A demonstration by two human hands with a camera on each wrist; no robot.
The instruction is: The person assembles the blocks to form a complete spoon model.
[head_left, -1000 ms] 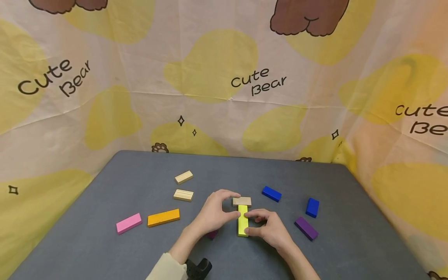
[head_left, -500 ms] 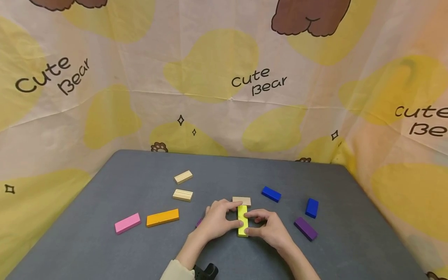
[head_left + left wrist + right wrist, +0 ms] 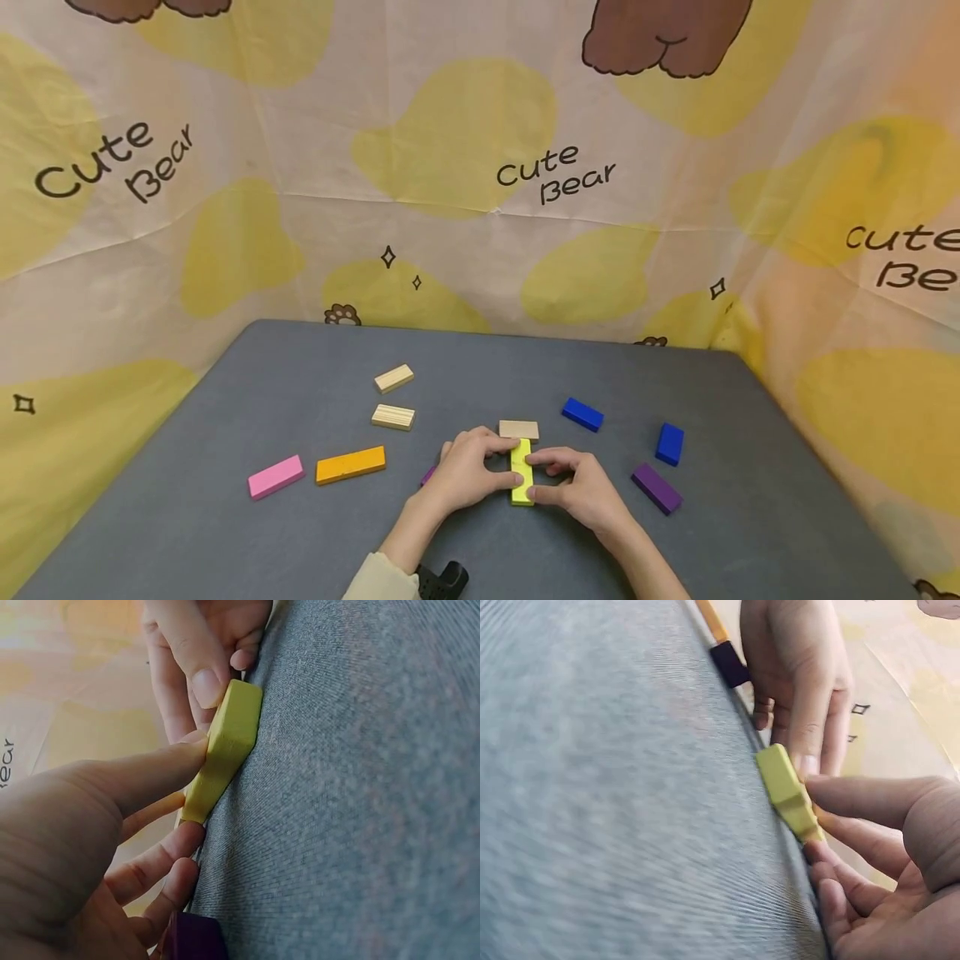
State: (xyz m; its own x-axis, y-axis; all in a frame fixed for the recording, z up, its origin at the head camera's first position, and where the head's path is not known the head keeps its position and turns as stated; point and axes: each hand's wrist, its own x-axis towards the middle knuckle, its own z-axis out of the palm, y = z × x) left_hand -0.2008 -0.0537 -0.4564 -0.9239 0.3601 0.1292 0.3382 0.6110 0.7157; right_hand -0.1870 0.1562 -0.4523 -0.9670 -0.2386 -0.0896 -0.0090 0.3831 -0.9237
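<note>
I see one centre block on the desk between the hands, a rear block just behind it, five left-side blocks, three right-side blocks.

The yellow block in the grip was solid lime-bright. Touching or just beyond it, the pale block was beige; farther off leftward, two wooden blocks were cream, one with striped grain. Left of the grip were an orange block, a pink block and a dark purple block; right, two blue blocks and a purple block. The tabletop beneath was grey; behind, a cream drape bore yellow blotches and black lettering.
</note>
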